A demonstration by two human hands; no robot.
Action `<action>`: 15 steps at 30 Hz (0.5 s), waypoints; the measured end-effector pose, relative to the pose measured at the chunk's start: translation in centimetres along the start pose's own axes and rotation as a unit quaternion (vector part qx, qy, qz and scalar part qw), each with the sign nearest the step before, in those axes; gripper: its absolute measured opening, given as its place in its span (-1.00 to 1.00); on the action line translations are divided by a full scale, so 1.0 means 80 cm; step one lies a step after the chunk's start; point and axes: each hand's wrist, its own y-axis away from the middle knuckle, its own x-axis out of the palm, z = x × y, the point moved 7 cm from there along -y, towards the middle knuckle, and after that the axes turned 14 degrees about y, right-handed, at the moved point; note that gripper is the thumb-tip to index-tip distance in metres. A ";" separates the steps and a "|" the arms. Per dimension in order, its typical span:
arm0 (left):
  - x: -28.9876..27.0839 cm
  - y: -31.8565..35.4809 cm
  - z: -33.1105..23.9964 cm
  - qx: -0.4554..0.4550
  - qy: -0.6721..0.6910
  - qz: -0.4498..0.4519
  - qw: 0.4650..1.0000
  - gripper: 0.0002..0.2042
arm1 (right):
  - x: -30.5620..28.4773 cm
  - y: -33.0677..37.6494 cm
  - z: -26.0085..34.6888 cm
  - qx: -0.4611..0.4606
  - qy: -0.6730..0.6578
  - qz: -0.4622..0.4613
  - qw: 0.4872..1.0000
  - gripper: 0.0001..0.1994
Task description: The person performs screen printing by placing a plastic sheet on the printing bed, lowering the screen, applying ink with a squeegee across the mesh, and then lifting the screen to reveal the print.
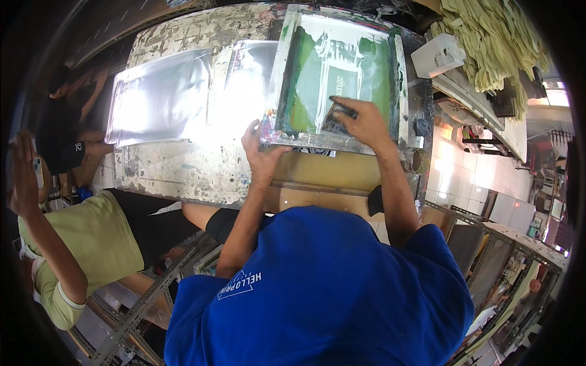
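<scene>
A: What does your right hand [364, 124] have?
B: It's closed on a dark, flat tool [337, 120], with your index finger stretched along its top. The tool is on the green-and-white mesh [378, 79], at the end nearest you.
A: And your left hand [261, 157]?
B: At the near-left corner of the printing frame [281, 73], thumb and fingers spread apart. Blur and glare hide the contact there, so I can't tell whether you're gripping it.
A: Where's the frame?
B: Ahead of you, toward the right end of the paint-spattered table [165, 168]. Left of it are two shiny sheets [162, 97], the nearer one just beside the frame.
A: And around you?
B: A white container [437, 56] beyond the frame's right side, pale yellow strips [482, 30] behind it, and a co-worker in a light green shirt [97, 235] at your left.
</scene>
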 end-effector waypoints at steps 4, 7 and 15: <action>0.001 0.011 0.012 0.035 -0.155 0.012 0.987 -0.19 | 0.055 0.026 -0.008 -0.051 0.356 0.042 0.932 -0.23; 0.004 0.011 0.011 0.053 -0.201 0.018 0.978 -0.17 | 0.070 0.018 -0.027 -0.024 0.341 0.018 0.940 -0.14; -0.003 0.020 0.013 0.060 -0.156 0.005 0.986 -0.17 | 0.034 -0.113 -0.095 0.000 0.357 -0.106 0.928 -0.33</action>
